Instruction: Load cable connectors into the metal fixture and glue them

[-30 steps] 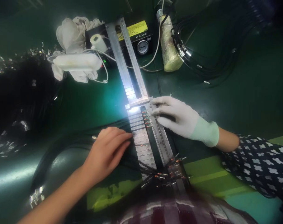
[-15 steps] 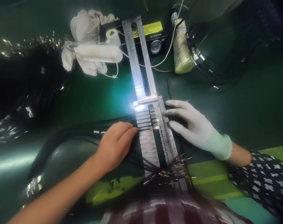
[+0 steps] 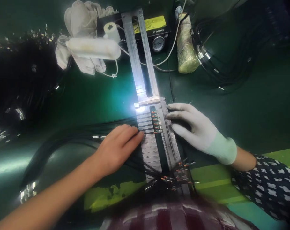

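A metal slotted fixture lies lengthwise in front of me. Several black cables sit side by side in its upper grooves, their stripped ends with small wires and connectors over the dark slot. My bare left hand is at the fixture's left edge, thumb and fingers closed on the lowest seated black cable. My right hand, in a white glove with a mint cuff, rests its spread fingertips along the right metal rail, holding nothing. Loose cable ends bunch over the fixture's lower part.
A bright light shines beside the slotted bar. Behind it are a black box with a gauge, a white cylinder and white cloth gloves. A wrapped bundle and coiled cables lie right, a cable pile left.
The view has shifted slightly, so things sit a little further left and higher. My left thumb has slid a little further right over the fixture's edge. My right hand stays on the rail.
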### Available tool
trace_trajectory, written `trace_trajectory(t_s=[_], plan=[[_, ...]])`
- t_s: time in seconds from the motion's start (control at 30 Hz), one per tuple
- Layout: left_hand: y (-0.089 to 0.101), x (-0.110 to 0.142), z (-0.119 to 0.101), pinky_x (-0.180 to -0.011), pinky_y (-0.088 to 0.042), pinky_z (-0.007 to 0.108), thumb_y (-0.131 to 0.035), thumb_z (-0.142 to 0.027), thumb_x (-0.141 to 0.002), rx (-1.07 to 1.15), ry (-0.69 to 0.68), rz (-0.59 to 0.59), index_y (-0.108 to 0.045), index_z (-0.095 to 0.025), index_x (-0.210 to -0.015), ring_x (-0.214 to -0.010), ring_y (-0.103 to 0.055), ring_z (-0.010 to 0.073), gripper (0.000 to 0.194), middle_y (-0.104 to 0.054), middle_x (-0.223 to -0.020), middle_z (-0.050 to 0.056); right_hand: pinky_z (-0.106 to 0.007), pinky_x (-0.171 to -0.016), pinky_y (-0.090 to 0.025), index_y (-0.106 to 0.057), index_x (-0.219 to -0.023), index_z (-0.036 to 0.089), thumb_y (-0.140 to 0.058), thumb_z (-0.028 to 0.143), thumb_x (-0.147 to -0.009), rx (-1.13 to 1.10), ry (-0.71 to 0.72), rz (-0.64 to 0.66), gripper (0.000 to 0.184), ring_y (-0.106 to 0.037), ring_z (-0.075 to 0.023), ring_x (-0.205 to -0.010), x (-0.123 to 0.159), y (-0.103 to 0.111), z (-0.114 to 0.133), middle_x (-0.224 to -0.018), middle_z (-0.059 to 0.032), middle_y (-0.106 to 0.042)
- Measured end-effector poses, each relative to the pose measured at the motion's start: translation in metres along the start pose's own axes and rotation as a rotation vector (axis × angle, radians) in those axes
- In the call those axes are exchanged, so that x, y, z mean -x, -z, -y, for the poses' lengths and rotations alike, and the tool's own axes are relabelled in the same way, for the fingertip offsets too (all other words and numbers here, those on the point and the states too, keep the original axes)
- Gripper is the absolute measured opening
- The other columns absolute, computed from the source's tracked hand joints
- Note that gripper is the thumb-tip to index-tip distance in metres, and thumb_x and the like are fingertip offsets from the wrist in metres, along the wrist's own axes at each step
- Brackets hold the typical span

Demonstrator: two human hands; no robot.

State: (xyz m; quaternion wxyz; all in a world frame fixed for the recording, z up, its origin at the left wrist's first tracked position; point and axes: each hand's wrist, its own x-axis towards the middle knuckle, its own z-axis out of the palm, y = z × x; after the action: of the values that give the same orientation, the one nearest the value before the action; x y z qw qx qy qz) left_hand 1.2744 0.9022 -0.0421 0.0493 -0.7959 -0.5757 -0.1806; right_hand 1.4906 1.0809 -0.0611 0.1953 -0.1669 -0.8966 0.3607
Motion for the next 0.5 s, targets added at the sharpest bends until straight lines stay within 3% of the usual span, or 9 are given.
trace_trajectory(t_s=[0.3, 0.4, 0.5], plan=[[-0.013, 0.008, 0.001, -0.081, -0.052, 0.034, -0.048, -0.005, -0.096, 0.145, 0.060, 0.003, -0.055, -0.014, -0.121, -0.091, -0.059, 0.0196, 0.027, -0.063, -0.104, 0.012, -0.047, -0.106, -0.050, -0.065, -0.114, 0.018, -0.053, 0.015, -0.094, -0.007, 0.064, 0.012, 0.023, -0.057, -0.0268, -0.126, 0.000, 0.001, 0.000, -0.135, -0.0130, -0.057], [-0.014, 0.018, -0.002, -0.087, -0.048, 0.039, -0.047, -0.004, -0.095, 0.055, 0.134, 0.012, -0.058, -0.018, -0.123, -0.103, -0.058, 0.0235, 0.033, -0.060, -0.109, 0.012, -0.047, -0.107, -0.050, -0.066, -0.115, 0.018, -0.052, 0.013, -0.094, -0.018, 0.041, 0.023, 0.025, -0.055, -0.0265, -0.127, 0.000, 0.002, -0.001, -0.137, -0.0122, -0.057], [-0.014, 0.028, -0.009, -0.082, -0.044, 0.038, -0.048, -0.001, -0.094, -0.030, 0.201, 0.031, -0.056, -0.020, -0.132, -0.096, -0.055, 0.0220, 0.043, -0.058, -0.105, 0.010, -0.047, -0.106, -0.051, -0.066, -0.114, 0.020, -0.051, 0.016, -0.095, -0.023, 0.023, 0.009, 0.024, -0.056, -0.0264, -0.126, -0.001, 0.002, -0.003, -0.136, -0.0113, -0.057]])
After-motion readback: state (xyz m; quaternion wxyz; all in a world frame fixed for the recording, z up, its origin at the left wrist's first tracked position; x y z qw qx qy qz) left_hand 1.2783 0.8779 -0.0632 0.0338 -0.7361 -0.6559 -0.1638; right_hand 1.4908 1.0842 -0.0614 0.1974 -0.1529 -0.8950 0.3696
